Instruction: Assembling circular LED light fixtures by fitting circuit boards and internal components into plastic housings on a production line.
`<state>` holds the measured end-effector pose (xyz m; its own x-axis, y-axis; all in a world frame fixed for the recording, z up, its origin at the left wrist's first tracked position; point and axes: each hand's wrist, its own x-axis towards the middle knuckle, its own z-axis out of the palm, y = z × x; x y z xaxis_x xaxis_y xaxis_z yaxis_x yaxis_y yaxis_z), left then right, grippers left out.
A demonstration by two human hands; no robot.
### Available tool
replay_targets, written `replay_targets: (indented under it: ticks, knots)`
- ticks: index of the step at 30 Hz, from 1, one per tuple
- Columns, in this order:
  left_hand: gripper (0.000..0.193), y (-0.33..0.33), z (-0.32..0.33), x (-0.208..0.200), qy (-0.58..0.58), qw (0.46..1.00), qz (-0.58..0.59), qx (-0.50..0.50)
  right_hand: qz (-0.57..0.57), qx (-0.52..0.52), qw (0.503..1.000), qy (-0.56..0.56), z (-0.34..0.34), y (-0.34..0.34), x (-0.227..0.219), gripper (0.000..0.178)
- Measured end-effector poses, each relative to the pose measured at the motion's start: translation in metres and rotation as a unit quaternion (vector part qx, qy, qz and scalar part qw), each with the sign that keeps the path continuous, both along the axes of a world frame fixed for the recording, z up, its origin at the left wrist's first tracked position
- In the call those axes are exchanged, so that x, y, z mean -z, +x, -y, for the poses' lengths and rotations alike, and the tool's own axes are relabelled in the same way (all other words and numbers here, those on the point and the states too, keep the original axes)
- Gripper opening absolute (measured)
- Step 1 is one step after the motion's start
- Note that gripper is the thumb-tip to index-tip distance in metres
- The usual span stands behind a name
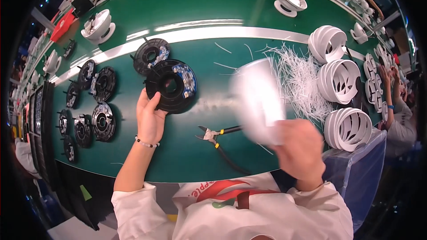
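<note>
My left hand [151,118] grips the lower left edge of a black round plastic base [175,102], with its thumb across the near side. A blue circuit board [188,82] curves along the right of that base, which is held tilted above the green table. In my right hand [300,149] is a white rounded plastic shell [253,98], smeared by motion. The right fingers are blurred too, closed at the shell's lower right edge. Between the hands, diagonal cutters [210,135] with black and yellow handles lie with their jaws apart.
A heap of thin white strips [300,82] lies right of the shell. Stacked white ringed shells [340,82] stand beyond it. Several black bases [104,122] are spread at left, with another black base [144,58] behind the held one. White assembled units [291,0] stand farther back.
</note>
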<state>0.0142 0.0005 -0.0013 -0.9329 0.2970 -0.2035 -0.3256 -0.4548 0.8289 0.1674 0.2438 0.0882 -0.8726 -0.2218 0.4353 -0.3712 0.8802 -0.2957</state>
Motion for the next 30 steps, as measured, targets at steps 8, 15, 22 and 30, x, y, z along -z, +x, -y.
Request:
replay_targets:
  ticks: [8,15,22,30]
  knots:
    - [0.033,-0.019,0.014,0.013,-0.025,0.995,-0.096,-0.003,0.178,-0.134,0.967,0.122,0.034,-0.032,0.05,0.022]
    - [0.031,-0.014,0.016,0.012,-0.026,0.997,-0.069,0.02,0.262,-0.048,0.963,0.024,0.054,-0.068,0.045,0.107]
    - [0.031,-0.013,0.015,0.008,-0.012,0.998,-0.058,0.007,0.105,-0.011,0.988,-0.114,0.043,-0.087,0.041,0.111]
    - [0.051,0.014,-0.018,-0.013,0.122,0.983,-0.014,0.133,0.03,-0.027,0.976,-0.214,0.072,-0.117,0.065,0.12]
